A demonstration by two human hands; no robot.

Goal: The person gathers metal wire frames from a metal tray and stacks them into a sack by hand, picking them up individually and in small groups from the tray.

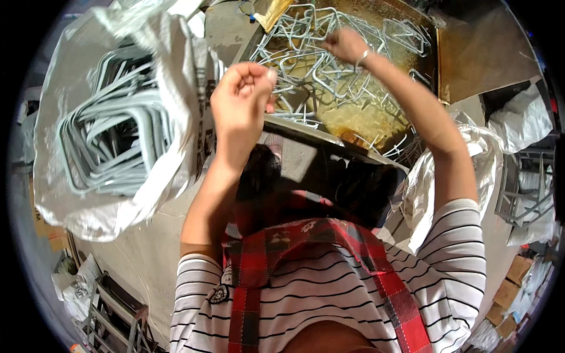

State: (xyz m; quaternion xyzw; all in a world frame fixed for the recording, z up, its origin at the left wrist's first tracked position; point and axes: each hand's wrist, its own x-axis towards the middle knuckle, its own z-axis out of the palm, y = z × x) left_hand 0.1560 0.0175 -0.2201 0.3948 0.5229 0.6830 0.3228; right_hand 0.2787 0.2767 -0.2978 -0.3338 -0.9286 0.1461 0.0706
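Note:
Curled fingers close my left hand (240, 97), raised beside the near-left edge of a metal bin (338, 141); whether anything is in it is hidden. My right hand (346, 46) reaches over the bin's far part, fingers bent down among bent grey metal rods (326, 79). It is slightly blurred, and what it grips cannot be made out. The rods lie in a tangled heap over a wet, yellowish-brown bottom. On my left, an open white woven sack (112, 220) holds many nested, rounded-square grey metal frames (112, 159).
A brown sheet (485, 53) stands at the bin's right side. White crumpled sacks (453, 165) lie right of the bin. Cardboard boxes (506, 294) sit at the far right, and metal frames (115, 312) stand at the lower left. A yellow piece (272, 15) lies at the bin's far-left corner.

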